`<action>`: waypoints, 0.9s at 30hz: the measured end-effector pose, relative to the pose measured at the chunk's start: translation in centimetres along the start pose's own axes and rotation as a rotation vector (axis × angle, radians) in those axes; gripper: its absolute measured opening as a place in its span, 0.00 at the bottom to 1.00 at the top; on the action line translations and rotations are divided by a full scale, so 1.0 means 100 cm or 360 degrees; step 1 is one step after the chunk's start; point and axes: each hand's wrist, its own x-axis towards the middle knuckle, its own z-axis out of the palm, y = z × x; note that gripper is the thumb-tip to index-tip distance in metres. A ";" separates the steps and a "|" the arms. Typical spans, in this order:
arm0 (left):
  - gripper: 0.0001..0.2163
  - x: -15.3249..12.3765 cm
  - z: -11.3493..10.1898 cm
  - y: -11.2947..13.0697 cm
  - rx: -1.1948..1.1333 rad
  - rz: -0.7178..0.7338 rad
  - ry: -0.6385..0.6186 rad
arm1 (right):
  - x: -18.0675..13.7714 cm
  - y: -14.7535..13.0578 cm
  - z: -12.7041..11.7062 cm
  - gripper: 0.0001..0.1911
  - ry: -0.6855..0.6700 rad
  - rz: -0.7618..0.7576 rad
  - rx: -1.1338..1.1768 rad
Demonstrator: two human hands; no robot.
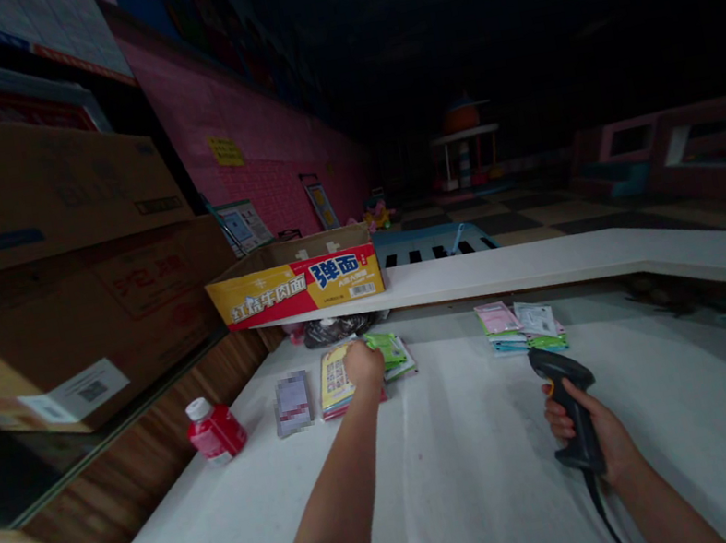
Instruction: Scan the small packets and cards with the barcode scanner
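My left hand (pixel 363 365) reaches far forward over the white counter (pixel 483 475) and rests closed on a pile of flat colourful packets (pixel 334 379), next to green packets (pixel 387 349). What its fingers grip is hidden under the hand. My right hand (pixel 603 435) is wrapped round the handle of a dark handheld barcode scanner (pixel 569 404), whose head points away from me toward another small pile of pink and white packets (pixel 519 323). The scanner's cable runs down past my wrist.
A red bottle with a white cap (pixel 214 429) and a blurred card (pixel 292 403) lie at the counter's left. A yellow and red carton (pixel 299 283) sits on the raised shelf (pixel 578 257). Brown cardboard boxes (pixel 58 297) are stacked at left. A dark bag (pixel 337 327) lies under the shelf.
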 end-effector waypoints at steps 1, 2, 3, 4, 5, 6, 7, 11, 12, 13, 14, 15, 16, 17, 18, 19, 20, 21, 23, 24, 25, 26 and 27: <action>0.07 -0.001 -0.002 -0.001 0.0119 0.0065 0.0008 | 0.000 0.000 0.000 0.14 0.0000 0.0001 0.0005; 0.09 -0.001 -0.005 -0.002 0.0213 0.0137 0.0021 | 0.001 0.000 -0.001 0.14 0.0001 0.0006 0.0009; 0.10 -0.002 -0.007 -0.004 0.0295 0.0212 0.0038 | 0.001 0.001 -0.001 0.15 0.0003 0.0014 0.0010; 0.11 -0.002 -0.010 -0.006 0.0369 0.0278 0.0056 | 0.001 0.001 -0.002 0.15 0.0003 0.0020 0.0009; 0.12 -0.002 -0.013 -0.009 0.0430 0.0327 0.0079 | 0.002 0.001 -0.002 0.16 0.0001 0.0023 0.0008; 0.13 -0.002 -0.016 -0.012 0.0473 0.0350 0.0105 | 0.002 0.001 -0.002 0.16 -0.0003 0.0024 0.0006; 0.14 -0.001 -0.018 -0.017 0.0498 0.0342 0.0128 | 0.002 0.001 -0.002 0.17 -0.0007 0.0025 0.0005; 0.19 0.004 -0.023 -0.037 0.0484 0.0078 0.0104 | 0.001 0.000 -0.002 0.17 -0.0011 0.0038 0.0002; 0.22 0.005 -0.024 -0.041 0.0463 -0.0008 0.0063 | 0.000 -0.001 -0.002 0.17 -0.0009 0.0047 -0.0007; 0.26 0.006 -0.024 -0.045 0.0435 -0.0089 0.0008 | 0.000 -0.001 -0.002 0.17 -0.0006 0.0057 -0.0016; 0.29 0.006 -0.023 -0.048 0.0399 -0.0151 -0.0061 | 0.000 -0.002 -0.002 0.17 -0.0003 0.0065 -0.0025; 0.30 0.007 -0.023 -0.051 0.0361 -0.0191 -0.0134 | 0.000 -0.002 -0.002 0.17 -0.0001 0.0071 -0.0033; 0.31 0.006 -0.023 -0.052 0.0331 -0.0204 -0.0198 | -0.001 -0.002 -0.002 0.17 0.0000 0.0073 -0.0036; 0.31 0.005 -0.023 -0.053 0.0315 -0.0194 -0.0243 | -0.001 -0.002 -0.002 0.17 0.0000 0.0077 -0.0038; 0.30 0.004 -0.023 -0.053 0.0311 -0.0167 -0.0268 | -0.001 -0.003 -0.001 0.18 0.0000 0.0079 -0.0040; 0.30 0.002 -0.024 -0.053 0.0315 -0.0133 -0.0275 | -0.002 -0.003 -0.001 0.18 0.0001 0.0079 -0.0043; 0.30 0.000 -0.024 -0.052 0.0323 -0.0105 -0.0268 | -0.002 -0.003 0.000 0.18 0.0001 0.0079 -0.0047; 0.30 -0.002 -0.025 -0.052 0.0328 -0.0090 -0.0259 | -0.002 -0.003 0.000 0.18 0.0003 0.0079 -0.0053; 0.30 -0.005 -0.025 -0.051 0.0323 -0.0075 -0.0250 | -0.003 -0.003 0.000 0.18 0.0007 0.0081 -0.0061; 0.30 -0.007 -0.026 -0.051 0.0322 -0.0068 -0.0244 | -0.003 -0.003 0.000 0.17 0.0009 0.0081 -0.0059; 0.30 -0.008 -0.026 -0.051 0.0324 -0.0062 -0.0237 | -0.002 -0.003 0.000 0.17 0.0009 0.0082 -0.0055; 0.30 -0.010 -0.026 -0.051 0.0327 -0.0056 -0.0233 | -0.002 -0.003 0.000 0.16 0.0008 0.0083 -0.0047; 0.30 -0.011 -0.027 -0.050 0.0330 -0.0053 -0.0232 | -0.002 -0.003 -0.001 0.16 0.0007 0.0081 -0.0034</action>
